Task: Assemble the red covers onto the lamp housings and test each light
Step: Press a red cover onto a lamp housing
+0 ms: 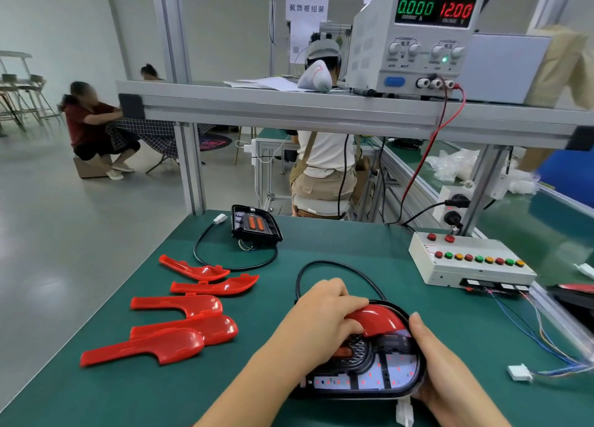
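Fingers of left hand (321, 314) curl on red cover (379, 322); right hand (440, 365) grips lamp housing (369, 380) rim.

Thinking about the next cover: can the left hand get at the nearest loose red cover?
Probably yes: the nearest cover lies left of the left hand, nothing between them, though that hand is gripping another cover.

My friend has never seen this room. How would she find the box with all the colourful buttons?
Start at the green table. On its far right side, below the power supply with glowing numbers, sits the white button box. Only it carries a row of red, green and yellow buttons.
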